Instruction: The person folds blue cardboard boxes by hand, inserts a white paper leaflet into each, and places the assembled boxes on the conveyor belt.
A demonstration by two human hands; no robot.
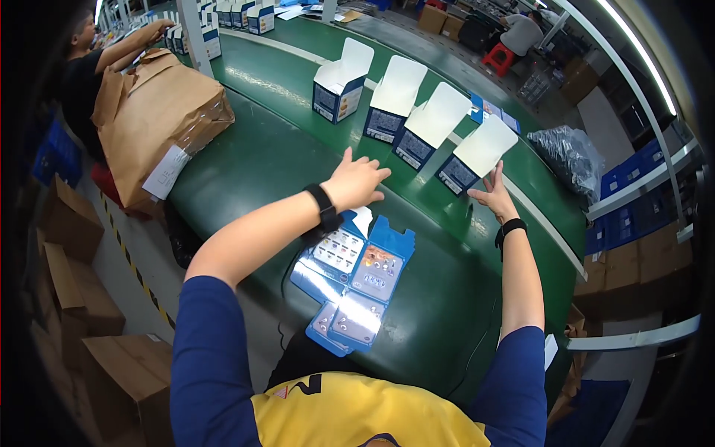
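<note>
Four-sided small cartons with dark blue walls and raised white lids stand in a slanting row on the green belt. At the row's right end, the nearest carton point(456, 174) has my right hand point(495, 195) against its right side, thumb and fingers spread apart. My left hand point(356, 181) hovers over the green surface in front of the row, fingers stretched and holding nothing. Close below it lies a stack of flat, unfolded blue carton blanks point(369, 287) with printed panels. Left of the nearest carton are a middle carton point(414, 147), another carton point(383, 123) and the leftmost carton point(337, 103).
A large brown paper-wrapped package point(160, 123) sits on the left, beside a co-worker point(86, 74) reaching toward more cartons. Right of the belt lies a grey plastic bag point(570, 156). Blue printed pieces point(495, 112) rest behind the row. Cardboard boxes point(130, 365) stand lower left.
</note>
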